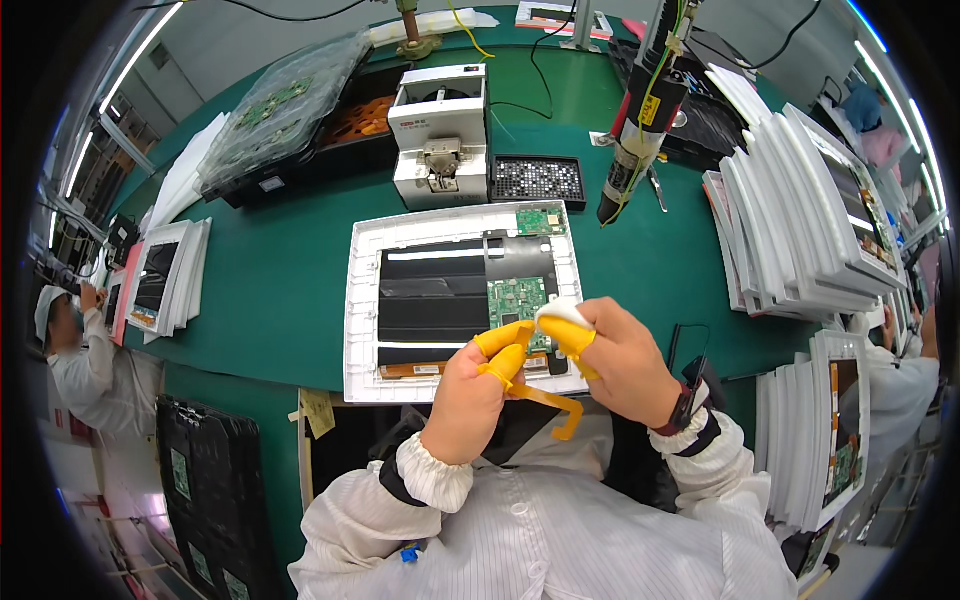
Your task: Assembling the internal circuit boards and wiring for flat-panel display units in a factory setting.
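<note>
My left hand (470,395), with yellow finger cots on thumb and finger, pinches an orange flat flex cable (555,402). The cable's hooked tail hangs down toward my lap. My right hand (630,365), also in yellow cots, is closed round a white soft pad (562,308) close to the cable's upper end; whether the two touch I cannot tell. Under and beyond both hands lies a white plastic housing (363,300), open side up. It holds black panels, a green circuit board (515,293) and a smaller green board (540,222) at its far right corner.
Beyond the housing stand a white screw feeder (440,130) and a black gridded tray (540,182). An electric screwdriver (635,160) hangs at right. Stacked white housings (780,210) crowd the right side. A lidded black bin (300,110) sits far left. A co-worker (85,350) is at left.
</note>
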A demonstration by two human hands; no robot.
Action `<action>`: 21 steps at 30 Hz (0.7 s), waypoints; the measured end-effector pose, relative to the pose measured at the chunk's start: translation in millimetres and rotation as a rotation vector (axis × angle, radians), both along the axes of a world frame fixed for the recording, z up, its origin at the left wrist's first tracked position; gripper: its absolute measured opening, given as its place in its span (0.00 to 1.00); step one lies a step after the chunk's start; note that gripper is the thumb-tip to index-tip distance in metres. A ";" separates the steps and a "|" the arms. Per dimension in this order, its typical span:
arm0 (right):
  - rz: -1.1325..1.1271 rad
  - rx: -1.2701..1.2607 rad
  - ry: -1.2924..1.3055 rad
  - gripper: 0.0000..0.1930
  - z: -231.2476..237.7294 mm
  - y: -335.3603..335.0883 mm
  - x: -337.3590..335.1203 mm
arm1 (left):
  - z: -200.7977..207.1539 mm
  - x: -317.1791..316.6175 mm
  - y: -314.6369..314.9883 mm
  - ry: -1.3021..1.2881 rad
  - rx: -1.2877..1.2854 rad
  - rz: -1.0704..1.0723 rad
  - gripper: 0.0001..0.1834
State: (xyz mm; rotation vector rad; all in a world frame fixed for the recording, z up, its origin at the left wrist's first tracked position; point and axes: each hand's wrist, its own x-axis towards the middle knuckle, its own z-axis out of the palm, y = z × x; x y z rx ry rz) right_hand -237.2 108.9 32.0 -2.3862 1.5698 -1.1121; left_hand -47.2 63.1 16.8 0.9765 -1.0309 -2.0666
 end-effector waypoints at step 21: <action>-0.082 0.322 -0.981 0.12 -6.0 15.5 -24.8 | 6.0 12.4 -16.2 0.232 0.026 0.169 0.18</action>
